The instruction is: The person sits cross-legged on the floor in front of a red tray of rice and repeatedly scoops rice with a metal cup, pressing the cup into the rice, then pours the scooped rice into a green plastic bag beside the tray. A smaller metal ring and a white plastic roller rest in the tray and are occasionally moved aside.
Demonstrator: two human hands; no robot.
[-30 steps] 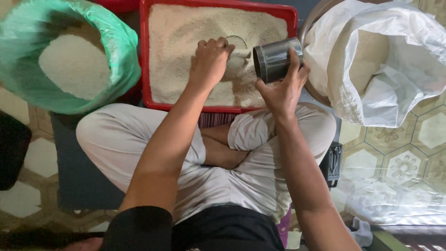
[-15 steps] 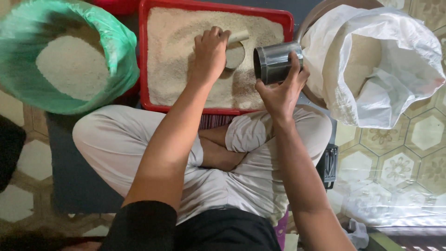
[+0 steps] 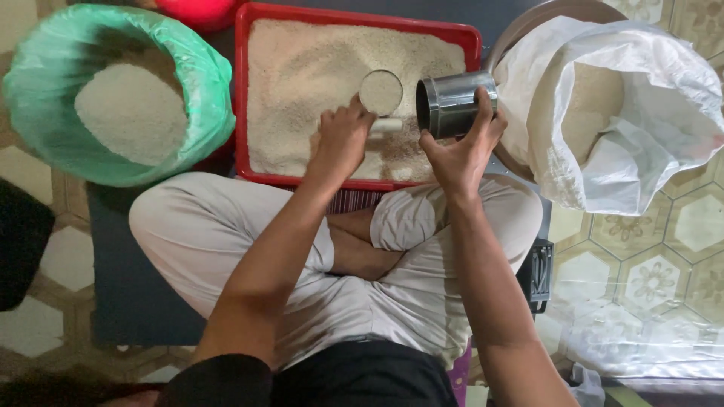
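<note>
I sit cross-legged before a red tray filled with white rice. My left hand grips the handle of a small round scoop, which is heaped with rice and lifted just above the tray. My right hand holds a steel can tilted on its side, its dark mouth facing left toward the scoop. The scoop and can mouth are a short gap apart.
A green plastic bag of rice stands at the left. A white woven sack of rice sits in a round basin at the right. Patterned hexagonal floor tiles lie to the right, a dark mat under me.
My left hand has drawn the scoop out of the rice and raised it full. The view has shifted slightly; the can stays tilted in my right hand.
</note>
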